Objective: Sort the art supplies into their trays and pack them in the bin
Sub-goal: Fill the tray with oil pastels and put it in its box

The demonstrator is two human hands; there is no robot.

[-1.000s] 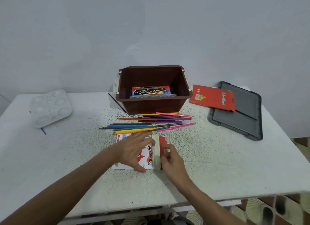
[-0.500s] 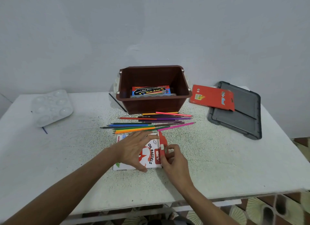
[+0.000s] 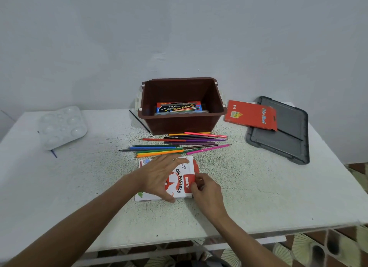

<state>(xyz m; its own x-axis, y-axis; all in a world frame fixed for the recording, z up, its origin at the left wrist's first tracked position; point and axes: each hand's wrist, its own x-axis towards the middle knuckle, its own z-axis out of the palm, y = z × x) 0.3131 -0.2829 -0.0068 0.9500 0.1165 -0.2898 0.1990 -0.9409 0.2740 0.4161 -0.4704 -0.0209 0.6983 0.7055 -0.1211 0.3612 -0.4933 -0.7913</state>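
A white and red oil pastels box (image 3: 184, 179) lies flat on the table near the front. My left hand (image 3: 159, 175) rests on top of it with fingers spread, thumb at its near edge. My right hand (image 3: 207, 189) pinches the red end flap at the box's right end, which lies folded against the box. Several loose coloured pencils (image 3: 179, 145) lie in a row just behind the box. The brown bin (image 3: 179, 125) stands behind them with a water colour box (image 3: 179, 108) inside.
A red pencil carton (image 3: 251, 115) leans on the grey bin lid (image 3: 284, 139) at the right. A white paint palette (image 3: 61, 127) sits at the far left with a blue stick (image 3: 53, 153) under it. A thin brush (image 3: 142, 124) lies left of the bin.
The white inner tray end that stuck out of the pastels box has gone inside. The red flap has folded down onto the box's right end under my right fingers.
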